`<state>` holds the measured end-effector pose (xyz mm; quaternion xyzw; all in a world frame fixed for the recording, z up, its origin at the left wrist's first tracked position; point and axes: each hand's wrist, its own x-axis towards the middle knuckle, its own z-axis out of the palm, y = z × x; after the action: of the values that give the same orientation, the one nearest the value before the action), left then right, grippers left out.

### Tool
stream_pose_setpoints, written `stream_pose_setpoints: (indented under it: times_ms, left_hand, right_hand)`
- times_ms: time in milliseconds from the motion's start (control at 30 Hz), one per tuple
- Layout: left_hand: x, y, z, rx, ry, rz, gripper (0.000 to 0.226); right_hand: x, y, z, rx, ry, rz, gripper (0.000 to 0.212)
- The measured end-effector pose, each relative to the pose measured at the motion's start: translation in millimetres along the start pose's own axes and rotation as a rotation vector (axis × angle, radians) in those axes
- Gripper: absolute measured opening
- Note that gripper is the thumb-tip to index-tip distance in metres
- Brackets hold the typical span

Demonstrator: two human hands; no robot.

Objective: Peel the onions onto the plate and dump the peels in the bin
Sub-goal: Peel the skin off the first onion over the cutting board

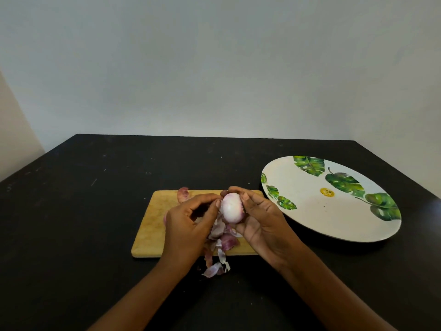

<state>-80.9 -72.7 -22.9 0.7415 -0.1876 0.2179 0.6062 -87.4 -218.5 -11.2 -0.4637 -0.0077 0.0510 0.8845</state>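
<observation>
Right hand (260, 218) grip closed round the onion (231, 207) above the board (152, 225); left hand (188, 223) pinches peel (218, 229) beside it; plate (310, 211) bare.

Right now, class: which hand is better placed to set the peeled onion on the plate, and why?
The right hand: it already cradles the onion and is nearer the plate; the left hand only pinches at its side.

pale pink onion (231, 207), white green-leaf plate (310, 211), black table (95, 211).
</observation>
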Motion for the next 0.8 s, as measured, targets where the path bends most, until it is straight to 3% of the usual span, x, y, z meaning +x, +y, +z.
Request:
stream_pose_setpoints:
  times_ms: [167,333,467,667,800]
  left_hand:
    - [-1.3,6.3,0.1,0.022,0.003,0.034,0.018]
    - [-2.0,12.0,4.0,-0.096,-0.013,-0.036,0.009]
    - [-0.4,17.9,3.5,-0.17,-0.033,-0.092,0.014]
    - [-5.6,1.4,3.9,0.241,-0.03,0.098,0.027]
    - [-4.7,-3.6,2.6,0.31,-0.026,0.117,0.027]
  right_hand:
    - [-0.8,1.5,2.2,0.136,0.007,0.066,0.028]
    - [-1.7,0.4,3.0,0.283,0.029,0.145,0.027]
    - [-1.6,-7.2,1.7,0.427,0.084,0.151,0.024]
    - [2.3,-9.1,-2.0,0.329,0.201,0.128,0.019]
    - [0.7,-8.1,1.6,0.276,0.213,0.131,0.013]
